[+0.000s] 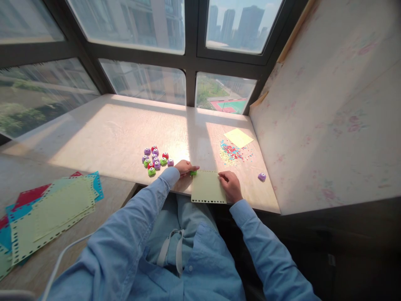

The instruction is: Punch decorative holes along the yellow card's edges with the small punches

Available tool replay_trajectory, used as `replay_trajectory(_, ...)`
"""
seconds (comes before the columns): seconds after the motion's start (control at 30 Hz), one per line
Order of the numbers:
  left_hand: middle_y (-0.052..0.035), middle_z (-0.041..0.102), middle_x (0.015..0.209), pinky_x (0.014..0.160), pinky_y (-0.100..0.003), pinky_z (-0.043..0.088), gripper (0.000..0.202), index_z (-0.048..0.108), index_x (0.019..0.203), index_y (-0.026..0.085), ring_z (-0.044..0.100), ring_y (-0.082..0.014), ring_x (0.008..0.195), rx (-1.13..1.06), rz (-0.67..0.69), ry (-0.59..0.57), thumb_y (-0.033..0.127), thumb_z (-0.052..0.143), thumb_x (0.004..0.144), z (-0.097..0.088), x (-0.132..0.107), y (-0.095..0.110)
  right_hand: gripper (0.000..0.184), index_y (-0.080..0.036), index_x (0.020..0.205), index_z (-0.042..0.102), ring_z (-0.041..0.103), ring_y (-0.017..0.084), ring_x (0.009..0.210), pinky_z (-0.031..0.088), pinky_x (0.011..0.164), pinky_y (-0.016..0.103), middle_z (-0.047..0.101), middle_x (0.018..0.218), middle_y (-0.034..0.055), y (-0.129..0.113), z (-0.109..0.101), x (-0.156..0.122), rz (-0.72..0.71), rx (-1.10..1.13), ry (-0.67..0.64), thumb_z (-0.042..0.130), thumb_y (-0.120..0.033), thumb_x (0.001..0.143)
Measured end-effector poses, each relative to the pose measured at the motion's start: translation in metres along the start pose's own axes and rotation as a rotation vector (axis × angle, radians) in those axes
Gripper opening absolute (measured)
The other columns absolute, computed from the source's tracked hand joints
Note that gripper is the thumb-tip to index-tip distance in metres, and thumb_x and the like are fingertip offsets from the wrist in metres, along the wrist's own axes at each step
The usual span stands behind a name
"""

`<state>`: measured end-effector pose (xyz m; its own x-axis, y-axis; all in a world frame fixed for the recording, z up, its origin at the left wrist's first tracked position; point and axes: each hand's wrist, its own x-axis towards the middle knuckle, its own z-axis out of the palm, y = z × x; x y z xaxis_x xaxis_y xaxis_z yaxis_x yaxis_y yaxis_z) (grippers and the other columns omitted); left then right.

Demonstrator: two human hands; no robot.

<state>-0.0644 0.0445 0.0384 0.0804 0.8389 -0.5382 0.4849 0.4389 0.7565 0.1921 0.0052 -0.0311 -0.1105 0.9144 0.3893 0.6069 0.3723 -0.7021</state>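
A pale yellow sheet of paper lies at the sill's front edge, its near edge punched with a row of small shapes. At its far left corner sits a green craft punch, partly covered by my left hand, whose fingers are closed on it. My right hand rests at the sheet's right edge, thumb and fingers pinched on the paper. To the left of my left hand stands a cluster of purple, red and green craft punches.
Tiny coloured paper cutouts are heaped at the right, beside a yellow paper piece. A lone purple punch stands near the wall. Punched coloured sheets overlap on the left surface, near a white cable. Windows border the far side.
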Motion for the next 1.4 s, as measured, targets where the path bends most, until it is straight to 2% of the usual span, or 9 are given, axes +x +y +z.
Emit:
replay_trajectory(0.17, 0.0071, 0.033, 0.035, 0.040, -0.027, 0.018, 0.051, 0.041, 0.054, 0.021, 0.028, -0.0070, 0.032, -0.015, -0.019, 0.018, 0.045, 0.076, 0.083, 0.000, -0.001, 0.001, 0.018, -0.021, 0.090, 0.070, 0.062, 0.026, 0.087, 0.050, 0.082, 0.043, 0.071, 0.089, 0.0083, 0.001, 0.000, 0.000, -0.010, -0.008, 0.007, 0.053, -0.027, 0.086)
replay_trajectory(0.4, 0.0050, 0.038, 0.035, 0.037, -0.025, 0.018, 0.052, 0.043, 0.054, 0.020, 0.031, -0.0072, 0.032, -0.061, 0.102, -0.008, 0.048, 0.074, 0.084, -0.001, 0.002, -0.014, 0.018, -0.022, 0.090, 0.070, 0.062, 0.026, 0.088, 0.051, 0.082, 0.043, 0.071, 0.089, 0.0078, 0.001, 0.000, 0.000, -0.010, -0.010, 0.002, 0.054, -0.026, 0.086)
replay_trajectory(0.7, 0.0078, 0.041, 0.039, 0.037, -0.021, 0.023, 0.043, 0.042, 0.064, 0.021, 0.037, -0.0067, 0.033, -0.163, 0.117, 0.249, 0.043, 0.072, 0.086, 0.005, -0.004, -0.028, 0.017, -0.022, 0.094, 0.069, 0.062, 0.026, 0.091, 0.050, 0.084, 0.043, 0.071, 0.093, 0.0083, -0.001, -0.001, 0.000, -0.019, -0.016, -0.031, 0.054, -0.027, 0.088)
replay_trajectory(0.9, 0.0088, 0.041, 0.045, 0.039, -0.020, 0.026, 0.037, 0.043, 0.071, 0.022, 0.040, -0.0074, 0.037, -0.263, 0.160, 0.345, 0.045, 0.068, 0.086, 0.010, -0.010, -0.032, 0.017, -0.021, 0.092, 0.070, 0.062, 0.027, 0.091, 0.051, 0.084, 0.043, 0.071, 0.091, 0.0089, -0.002, -0.001, 0.000, 0.002, 0.008, -0.007, 0.054, -0.027, 0.087)
replay_trajectory(1.0, 0.0107, 0.042, 0.049, 0.041, -0.021, 0.028, 0.034, 0.049, 0.083, 0.021, 0.038, -0.0070, 0.038, -0.294, 0.221, 0.395, 0.047, 0.071, 0.080, 0.014, -0.013, -0.036, 0.017, -0.021, 0.090, 0.070, 0.062, 0.026, 0.089, 0.051, 0.083, 0.042, 0.071, 0.090, 0.0083, -0.002, -0.001, 0.000, 0.015, 0.033, 0.007, 0.054, -0.027, 0.086)
replay_trajectory(1.1, 0.0103, 0.045, 0.052, 0.048, -0.023, 0.034, 0.033, 0.057, 0.092, 0.021, 0.044, -0.0098, 0.046, -0.093, 0.295, 0.422, 0.038, 0.076, 0.072, 0.014, -0.016, -0.042, 0.018, -0.021, 0.089, 0.071, 0.063, 0.025, 0.088, 0.052, 0.082, 0.040, 0.072, 0.090, 0.0080, -0.001, 0.000, 0.000, 0.038, 0.086, 0.035, 0.055, -0.027, 0.085)
replay_trajectory(1.23, 0.0036, 0.057, 0.061, 0.062, -0.028, 0.042, 0.014, 0.066, 0.087, 0.021, 0.057, -0.0162, 0.063, 0.321, 0.347, 0.490, 0.026, 0.069, 0.074, 0.012, -0.021, -0.045, 0.016, -0.021, 0.087, 0.071, 0.065, 0.025, 0.089, 0.052, 0.081, 0.040, 0.072, 0.093, 0.0080, -0.002, 0.000, -0.001, 0.088, 0.182, 0.106, 0.057, -0.028, 0.084)
replay_trajectory(1.3, 0.0013, 0.060, 0.067, 0.067, -0.030, 0.044, 0.012, 0.068, 0.089, 0.021, 0.059, -0.0180, 0.068, 0.380, 0.367, 0.544, 0.026, 0.066, 0.078, 0.013, -0.025, -0.044, 0.016, -0.021, 0.087, 0.071, 0.065, 0.025, 0.090, 0.053, 0.079, 0.039, 0.072, 0.093, 0.0080, -0.003, -0.002, -0.001, 0.099, 0.221, 0.142, 0.057, -0.029, 0.084)
replay_trajectory(1.4, -0.0016, 0.065, 0.079, 0.068, -0.031, 0.047, 0.015, 0.069, 0.090, 0.020, 0.061, -0.0176, 0.069, 0.347, 0.413, 0.639, 0.031, 0.070, 0.079, 0.019, -0.034, -0.041, 0.016, -0.021, 0.085, 0.072, 0.065, 0.025, 0.091, 0.052, 0.078, 0.039, 0.073, 0.090, 0.0078, -0.007, -0.005, -0.001, 0.096, 0.251, 0.201, 0.059, -0.031, 0.083)
